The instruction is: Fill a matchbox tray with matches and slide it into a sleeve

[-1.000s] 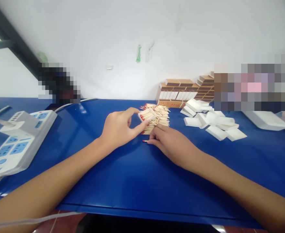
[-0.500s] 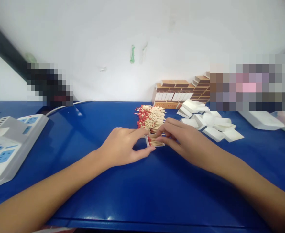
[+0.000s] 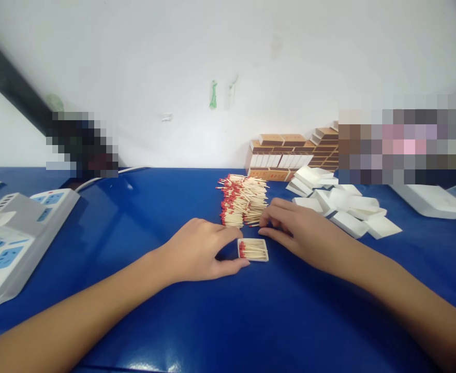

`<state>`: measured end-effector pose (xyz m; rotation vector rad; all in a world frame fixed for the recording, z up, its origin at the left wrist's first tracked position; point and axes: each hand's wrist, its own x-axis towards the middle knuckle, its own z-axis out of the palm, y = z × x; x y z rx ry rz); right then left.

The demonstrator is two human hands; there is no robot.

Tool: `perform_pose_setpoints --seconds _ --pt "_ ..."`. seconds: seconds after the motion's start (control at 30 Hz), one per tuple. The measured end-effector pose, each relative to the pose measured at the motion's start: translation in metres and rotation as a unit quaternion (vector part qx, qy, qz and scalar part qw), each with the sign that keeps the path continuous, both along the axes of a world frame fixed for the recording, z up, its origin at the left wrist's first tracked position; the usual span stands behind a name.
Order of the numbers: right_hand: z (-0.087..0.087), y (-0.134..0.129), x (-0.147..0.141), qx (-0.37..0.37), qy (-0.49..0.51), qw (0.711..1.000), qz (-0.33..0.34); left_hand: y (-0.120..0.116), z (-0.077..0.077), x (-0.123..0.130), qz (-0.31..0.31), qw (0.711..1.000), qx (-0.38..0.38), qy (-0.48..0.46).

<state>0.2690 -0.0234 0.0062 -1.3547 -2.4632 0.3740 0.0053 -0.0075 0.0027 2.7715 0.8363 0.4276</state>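
Note:
A small white matchbox tray (image 3: 253, 250) lies on the blue table, filled with matches whose red heads point left. My left hand (image 3: 200, 251) rests at its left end, thumb and index finger on either side of the tray's corners. Just behind the tray is a large pile of loose matches (image 3: 243, 199). My right hand (image 3: 295, 228) hovers at the pile's right front edge, behind and right of the tray, thumb and index finger slightly apart with nothing visible between them.
Stacked brown matchboxes (image 3: 280, 160) stand against the wall. Several white trays (image 3: 346, 204) lie in a heap at the right, near a larger white container (image 3: 431, 199). A white power strip (image 3: 26, 233) sits at the left.
My right hand has lifted out of the tray and moved back toward the pile, uncovering the matches inside. The whole view has shifted slightly, so things appear lower.

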Motion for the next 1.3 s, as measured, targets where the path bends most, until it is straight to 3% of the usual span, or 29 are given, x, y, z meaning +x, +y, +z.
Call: perform_pose_setpoints --seconds 0.13,0.3,0.53,0.77,0.83,0.9,0.97,1.07,1.2,1.3 --pt "-0.003 0.0 -0.003 0.016 0.006 1.0 -0.012 0.0 0.0 0.0 -0.001 1.0 0.008 -0.001" --pt "-0.005 0.003 -0.004 -0.029 0.011 0.999 -0.013 0.0 -0.001 0.0 0.004 1.0 0.01 0.003" --pt "0.012 -0.003 0.0 0.022 0.045 0.998 -0.029 0.001 0.0 0.0 0.034 0.999 0.029 0.0" --pt "0.016 -0.015 -0.014 0.003 0.041 0.999 0.01 0.002 -0.001 -0.001 0.03 0.999 0.028 -0.007" --pt "0.027 -0.009 0.001 0.031 0.031 0.999 -0.031 0.002 -0.002 -0.001 0.029 0.999 0.03 -0.017" --pt "0.041 -0.001 0.026 0.087 0.024 0.989 -0.12 0.001 -0.003 -0.002 0.025 0.999 0.033 -0.029" --pt "0.054 0.007 0.055 0.165 0.016 0.951 -0.261 0.0 -0.004 -0.002 0.023 0.998 0.041 -0.044" --pt "0.064 0.016 0.09 0.171 0.007 0.901 -0.398 -0.001 -0.003 -0.001 0.025 0.998 0.04 -0.042" --pt "0.068 0.03 0.108 0.097 0.049 0.883 -0.457 0.0 -0.001 -0.001 0.028 0.999 0.019 -0.012" --pt "0.077 0.05 0.109 0.104 0.048 0.879 -0.462 -0.001 0.0 -0.001 0.028 0.999 0.012 -0.025"
